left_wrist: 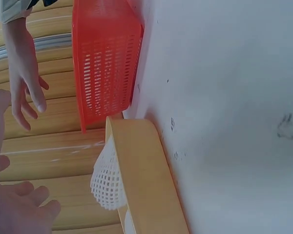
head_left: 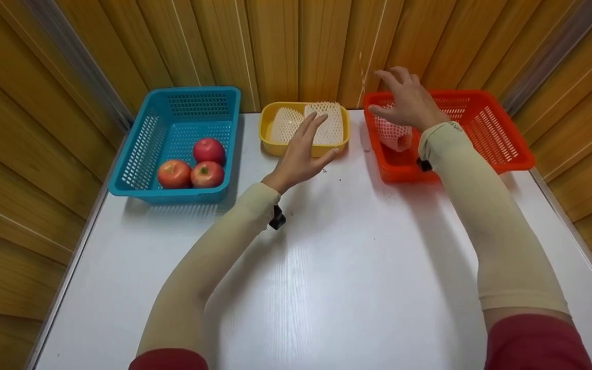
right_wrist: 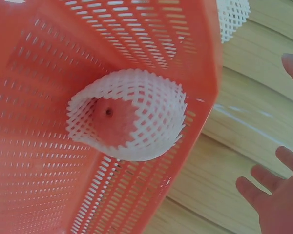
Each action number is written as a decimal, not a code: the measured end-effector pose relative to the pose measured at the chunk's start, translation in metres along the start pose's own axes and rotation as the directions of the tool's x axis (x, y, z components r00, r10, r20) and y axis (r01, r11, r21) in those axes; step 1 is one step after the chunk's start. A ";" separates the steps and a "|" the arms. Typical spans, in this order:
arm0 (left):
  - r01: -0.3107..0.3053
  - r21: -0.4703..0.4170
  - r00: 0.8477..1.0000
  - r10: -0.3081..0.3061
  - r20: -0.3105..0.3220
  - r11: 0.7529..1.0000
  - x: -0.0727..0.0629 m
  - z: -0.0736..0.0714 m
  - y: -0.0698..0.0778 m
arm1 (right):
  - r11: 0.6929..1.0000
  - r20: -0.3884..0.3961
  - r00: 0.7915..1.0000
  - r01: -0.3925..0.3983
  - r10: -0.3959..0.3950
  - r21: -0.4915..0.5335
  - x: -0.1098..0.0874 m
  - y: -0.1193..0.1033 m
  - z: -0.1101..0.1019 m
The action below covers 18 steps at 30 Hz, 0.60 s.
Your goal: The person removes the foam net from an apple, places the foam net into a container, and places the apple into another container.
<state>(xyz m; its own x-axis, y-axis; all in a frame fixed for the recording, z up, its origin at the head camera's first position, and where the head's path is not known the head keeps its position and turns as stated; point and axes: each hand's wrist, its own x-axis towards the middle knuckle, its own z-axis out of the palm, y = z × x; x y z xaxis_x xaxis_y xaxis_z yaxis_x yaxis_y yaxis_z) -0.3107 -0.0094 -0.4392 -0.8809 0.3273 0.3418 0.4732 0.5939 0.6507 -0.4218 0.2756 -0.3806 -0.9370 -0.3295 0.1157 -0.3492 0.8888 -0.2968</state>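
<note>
My right hand [head_left: 406, 103] hovers over the left part of the red basket [head_left: 514, 164], fingers spread, holding nothing. Below it in the basket lies an apple [right_wrist: 115, 119] wrapped in a white foam net [right_wrist: 158, 114]. My left hand [head_left: 301, 156] is raised just in front of the yellow tray [head_left: 270, 149], its fingers extended and nothing in its grasp. Inside that tray are white foam nets [head_left: 332, 123], one partly behind the left fingers in the head view. Three bare red apples [head_left: 207, 174] sit in the near right corner of the blue basket [head_left: 172, 193].
The baskets and tray stand in a row at the back of the white table [head_left: 327, 282], close to a wood-plank wall [head_left: 321, 51]. More plank walls flank the table on the left and right.
</note>
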 end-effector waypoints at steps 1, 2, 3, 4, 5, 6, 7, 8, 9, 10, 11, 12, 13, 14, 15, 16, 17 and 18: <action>0.006 -0.006 1.000 -0.006 0.006 1.000 0.000 0.004 0.002 | 1.000 0.012 1.000 -0.009 0.009 0.007 0.000 0.002 0.000; 0.012 -0.008 1.000 -0.012 0.012 1.000 0.001 0.007 0.004 | 1.000 0.025 1.000 -0.019 0.019 0.014 0.000 0.004 0.000; 0.016 -0.015 1.000 -0.016 0.017 1.000 0.002 0.011 0.006 | 0.999 0.041 0.999 -0.028 0.027 0.019 0.001 0.007 0.000; 0.020 -0.020 1.000 -0.020 0.021 1.000 0.002 0.015 0.007 | 0.999 0.057 0.998 -0.033 0.032 0.024 0.003 0.008 0.000; 0.024 -0.022 0.999 -0.024 0.026 0.999 0.002 0.018 0.008 | 0.999 0.073 0.997 -0.040 0.038 0.030 0.004 0.010 0.001; 0.026 -0.019 0.999 -0.025 0.031 0.999 0.003 0.021 0.009 | 0.999 0.089 0.995 -0.042 0.039 0.034 0.005 0.012 0.001; 0.026 -0.019 0.999 -0.026 0.037 0.999 0.003 0.025 0.011 | 0.998 0.102 0.994 -0.044 0.040 0.037 0.006 0.014 0.001; 0.030 -0.017 0.999 -0.029 0.045 0.999 0.003 0.029 0.012 | 0.998 0.117 0.992 -0.049 0.044 0.040 0.007 0.016 0.002; 0.035 -0.021 0.998 -0.033 0.054 0.999 0.004 0.032 0.014 | 0.998 0.129 0.991 -0.053 0.047 0.042 0.007 0.018 0.002; 0.037 -0.021 0.997 -0.036 0.062 0.999 0.004 0.036 0.015 | 0.997 0.141 0.989 -0.059 0.052 0.046 0.007 0.020 0.003; 0.042 -0.021 0.997 -0.040 0.070 0.999 0.005 0.040 0.017 | 0.997 0.153 0.987 -0.063 0.055 0.047 0.007 0.023 0.003; 0.047 -0.020 0.996 -0.045 0.078 0.999 0.005 0.044 0.018 | 0.997 0.164 0.985 -0.067 0.059 0.046 0.007 0.025 0.003; 0.055 -0.023 0.995 -0.053 0.086 0.998 0.006 0.048 0.020 | 0.996 0.176 0.982 -0.076 0.067 0.045 0.007 0.027 0.004; 0.061 -0.021 0.994 -0.059 0.092 0.998 0.006 0.051 0.022 | 0.995 0.190 0.979 -0.085 0.075 0.044 0.007 0.029 0.004; 0.065 -0.021 0.993 -0.063 0.096 0.998 0.007 0.055 0.023 | 0.995 0.202 0.976 -0.092 0.082 0.039 0.007 0.031 0.004; 0.066 -0.017 0.993 -0.065 0.098 0.998 0.008 0.058 0.025 | 0.995 0.214 0.973 -0.097 0.088 0.035 0.007 0.032 0.004; 0.069 -0.015 0.993 -0.067 0.101 0.998 0.009 0.061 0.027 | 0.994 0.225 0.970 -0.102 0.093 0.029 0.008 0.034 0.005; 0.072 -0.015 0.992 -0.070 0.105 0.997 0.009 0.065 0.028 | 0.994 0.238 0.966 -0.110 0.101 0.027 0.008 0.035 0.005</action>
<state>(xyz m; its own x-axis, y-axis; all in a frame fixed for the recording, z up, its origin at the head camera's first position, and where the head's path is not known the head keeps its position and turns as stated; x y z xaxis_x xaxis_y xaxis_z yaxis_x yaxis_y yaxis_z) -0.3048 0.0580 -0.4613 -0.9060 0.3603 0.2223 0.4084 0.6051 0.6834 -0.4413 0.3025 -0.3952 -0.9416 -0.3047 -0.1433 -0.2440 0.9107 -0.3332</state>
